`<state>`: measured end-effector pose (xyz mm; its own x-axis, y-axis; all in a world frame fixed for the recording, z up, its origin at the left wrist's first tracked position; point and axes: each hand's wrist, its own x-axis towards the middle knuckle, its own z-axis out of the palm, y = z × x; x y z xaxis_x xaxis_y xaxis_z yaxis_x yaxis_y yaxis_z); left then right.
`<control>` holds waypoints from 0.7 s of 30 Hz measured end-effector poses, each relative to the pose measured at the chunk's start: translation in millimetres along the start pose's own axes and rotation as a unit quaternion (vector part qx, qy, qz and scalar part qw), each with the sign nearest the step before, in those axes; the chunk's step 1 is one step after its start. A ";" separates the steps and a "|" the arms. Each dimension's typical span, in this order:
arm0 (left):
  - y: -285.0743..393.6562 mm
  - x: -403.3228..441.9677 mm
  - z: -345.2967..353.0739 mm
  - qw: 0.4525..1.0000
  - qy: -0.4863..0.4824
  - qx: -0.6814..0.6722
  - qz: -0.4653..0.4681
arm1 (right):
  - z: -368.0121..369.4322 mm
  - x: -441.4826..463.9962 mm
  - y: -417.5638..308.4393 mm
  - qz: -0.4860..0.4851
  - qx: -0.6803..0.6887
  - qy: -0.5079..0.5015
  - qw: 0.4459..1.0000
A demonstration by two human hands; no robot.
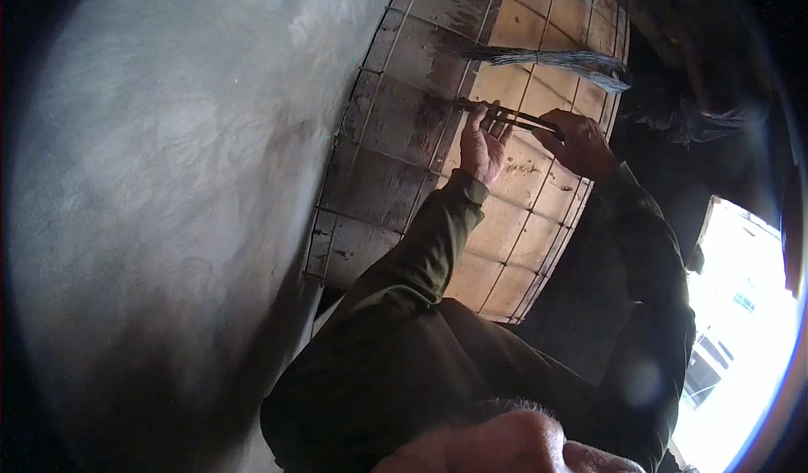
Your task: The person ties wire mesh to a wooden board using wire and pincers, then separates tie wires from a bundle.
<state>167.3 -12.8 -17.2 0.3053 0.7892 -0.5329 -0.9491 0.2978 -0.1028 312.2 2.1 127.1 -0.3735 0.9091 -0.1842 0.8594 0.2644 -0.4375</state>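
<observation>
A long dark pincer-like tool (pixel 522 120) lies across a grid of thin metal bars (pixel 528 210). My right hand (pixel 581 143) is closed around its handles. At the tool's other end, by a bar crossing, my left hand (pixel 484 149) is raised with its palm towards me. Its thumb and fingers are apart, close to the tool's narrow end. Whether they touch it is hard to tell. Just above both hands, a bundle of thin dark wire (pixel 555 59) hangs across the grid.
Behind the bars are a dark stained panel (pixel 387 119) and light wooden boards (pixel 480 258). A large grey plastered surface (pixel 168 162) fills the left side. Bright daylight enters through an opening (pixel 741 321) at the lower right. Dark, indistinct material lies at the upper right.
</observation>
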 end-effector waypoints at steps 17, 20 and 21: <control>-4.8 22.8 19.5 0.992 -0.073 -0.101 0.005 | 11.6 -12.9 -21.0 -0.010 -0.127 0.113 0.985; -5.6 31.6 21.7 0.988 -0.074 -0.133 -0.002 | 0.7 -12.5 -25.2 -0.019 -0.181 0.062 0.981; -6.6 29.3 24.2 0.988 -0.074 -0.132 -0.003 | 0.7 -11.0 -22.1 -0.022 -0.171 0.055 0.983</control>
<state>184.5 21.4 -11.8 0.3004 0.8639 -0.4042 -0.9285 0.1678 -0.3313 297.0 -14.0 138.2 -0.3887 0.9188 -0.0683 0.9178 0.3795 -0.1170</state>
